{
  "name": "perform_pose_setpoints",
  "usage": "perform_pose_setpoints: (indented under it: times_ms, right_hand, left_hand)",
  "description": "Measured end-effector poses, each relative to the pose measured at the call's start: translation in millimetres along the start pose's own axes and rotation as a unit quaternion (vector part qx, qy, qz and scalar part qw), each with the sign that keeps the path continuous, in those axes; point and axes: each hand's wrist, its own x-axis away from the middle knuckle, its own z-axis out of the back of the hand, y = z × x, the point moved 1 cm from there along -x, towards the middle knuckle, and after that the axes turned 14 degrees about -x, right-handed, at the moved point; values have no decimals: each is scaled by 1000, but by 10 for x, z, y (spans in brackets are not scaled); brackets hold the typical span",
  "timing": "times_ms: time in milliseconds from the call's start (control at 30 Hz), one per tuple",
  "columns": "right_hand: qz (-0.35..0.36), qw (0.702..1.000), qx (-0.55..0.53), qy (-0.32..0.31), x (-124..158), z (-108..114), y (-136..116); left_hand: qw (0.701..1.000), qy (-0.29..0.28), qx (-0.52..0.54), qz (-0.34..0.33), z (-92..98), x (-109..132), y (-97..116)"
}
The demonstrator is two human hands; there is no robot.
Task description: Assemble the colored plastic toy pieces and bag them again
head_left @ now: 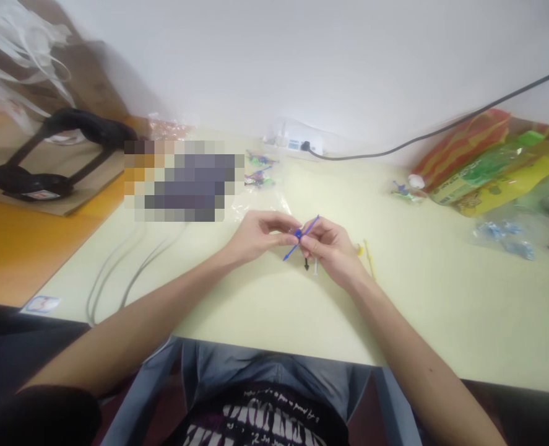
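Observation:
Both hands meet over the table in front of me. Between them is a thin blue plastic stick with arrow-shaped ends (293,251), slanting up to the right, with a small round blue part at its middle. My left hand (260,235) pinches at that middle part with thumb and forefinger. From the other side, my right hand (330,248) grips the same blue stick in its fingertips. Just below the right fingers lie a black arrow-ended piece (306,264) and a white piece (315,267). A thin yellow stick (369,259) rests right of that hand, beside a small yellow part (360,249).
Bags of small colourful parts (261,170) lie behind my hands, near a blurred-out dark device (190,186). A power strip (297,141) with a black cable (395,148) sits by the wall. At right are a green bottle (483,167) and blue bagged pieces (506,235).

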Motion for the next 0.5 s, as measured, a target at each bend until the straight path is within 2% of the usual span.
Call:
perform_pose_setpoints:
  times_ms: [500]
  right_hand:
    - [9,999,22,-25,1,15,-5]
  left_hand:
    - [999,-23,19,-10,-29,28,69]
